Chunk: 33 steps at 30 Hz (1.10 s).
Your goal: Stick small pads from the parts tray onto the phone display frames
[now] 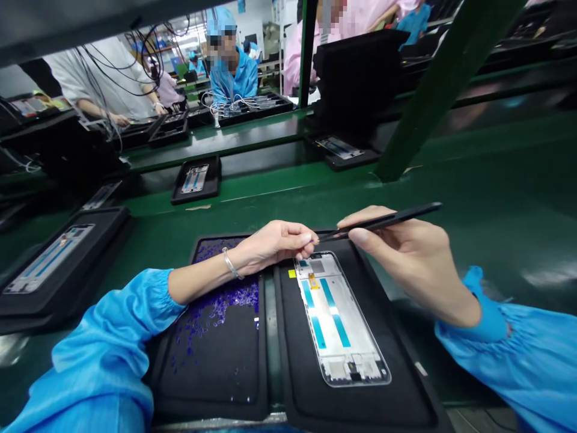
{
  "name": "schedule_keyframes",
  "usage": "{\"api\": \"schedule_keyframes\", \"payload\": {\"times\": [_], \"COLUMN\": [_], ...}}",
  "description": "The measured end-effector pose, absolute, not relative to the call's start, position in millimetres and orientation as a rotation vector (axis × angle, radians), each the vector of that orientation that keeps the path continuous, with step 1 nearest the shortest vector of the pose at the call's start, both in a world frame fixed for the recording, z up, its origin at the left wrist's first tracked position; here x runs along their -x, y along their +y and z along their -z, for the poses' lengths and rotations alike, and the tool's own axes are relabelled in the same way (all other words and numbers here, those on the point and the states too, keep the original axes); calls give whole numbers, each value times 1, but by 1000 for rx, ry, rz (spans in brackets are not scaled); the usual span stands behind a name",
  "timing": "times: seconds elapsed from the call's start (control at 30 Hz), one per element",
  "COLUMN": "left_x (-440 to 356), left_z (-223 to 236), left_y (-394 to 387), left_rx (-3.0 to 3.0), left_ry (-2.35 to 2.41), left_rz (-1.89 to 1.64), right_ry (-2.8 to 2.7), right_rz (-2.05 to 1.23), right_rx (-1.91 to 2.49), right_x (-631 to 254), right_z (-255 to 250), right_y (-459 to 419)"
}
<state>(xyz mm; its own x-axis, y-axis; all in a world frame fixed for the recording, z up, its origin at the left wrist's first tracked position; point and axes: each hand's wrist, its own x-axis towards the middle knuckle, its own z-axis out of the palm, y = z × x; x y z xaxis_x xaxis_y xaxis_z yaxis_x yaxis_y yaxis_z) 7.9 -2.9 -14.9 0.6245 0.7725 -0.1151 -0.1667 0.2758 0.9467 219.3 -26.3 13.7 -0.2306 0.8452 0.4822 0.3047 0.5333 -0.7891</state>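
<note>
My right hand (408, 249) grips black tweezers (383, 221) that point left over the top of a phone frame (340, 319). The frame is white with blue strips and lies in a black tray (396, 373). My left hand (274, 240) is pinched at the tweezer tips, fingers pressed together on something too small to name. Its wrist wears a silver bangle and crosses a second black tray (216, 361) strewn with several small blue-violet film scraps (211, 307).
More black trays with phone frames sit at left (54, 264) and on the green conveyor (196, 179) (340, 149). A green post (433, 90) slants up at right. Other workers in blue and pink stand across the line.
</note>
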Motion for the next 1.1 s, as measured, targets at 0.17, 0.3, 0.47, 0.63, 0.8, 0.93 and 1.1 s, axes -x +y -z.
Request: {"api": "schedule_keyframes", "payload": {"times": [0.17, 0.3, 0.47, 0.63, 0.8, 0.93, 1.1], "left_x": [-9, -9, -10, -10, -11, -11, -8], "left_z": [20, 21, 22, 22, 21, 22, 14], "left_y": [-2, -2, -3, -2, -4, -4, 2], "left_rx": [-1065, -1050, -1048, -1056, -1078, -1119, -1206], "left_ry": [611, 593, 582, 571, 576, 589, 663], "left_rz": [-687, -679, -668, -663, -670, -663, -661], "right_ry": [-1724, -1616, -1480, -1442, -1422, -1432, -1434], "right_rz": [-797, -979, -1231, -1312, -1333, -1324, -1236], "right_rx": [1042, 1049, 1029, 1012, 1032, 1020, 1006], "right_x": [-217, -216, -216, -216, -215, -215, -215], "right_z": [-11, -7, -2, -1, -2, -1, -3], "right_y": [-23, -16, -9, -8, -8, -8, -9]}}
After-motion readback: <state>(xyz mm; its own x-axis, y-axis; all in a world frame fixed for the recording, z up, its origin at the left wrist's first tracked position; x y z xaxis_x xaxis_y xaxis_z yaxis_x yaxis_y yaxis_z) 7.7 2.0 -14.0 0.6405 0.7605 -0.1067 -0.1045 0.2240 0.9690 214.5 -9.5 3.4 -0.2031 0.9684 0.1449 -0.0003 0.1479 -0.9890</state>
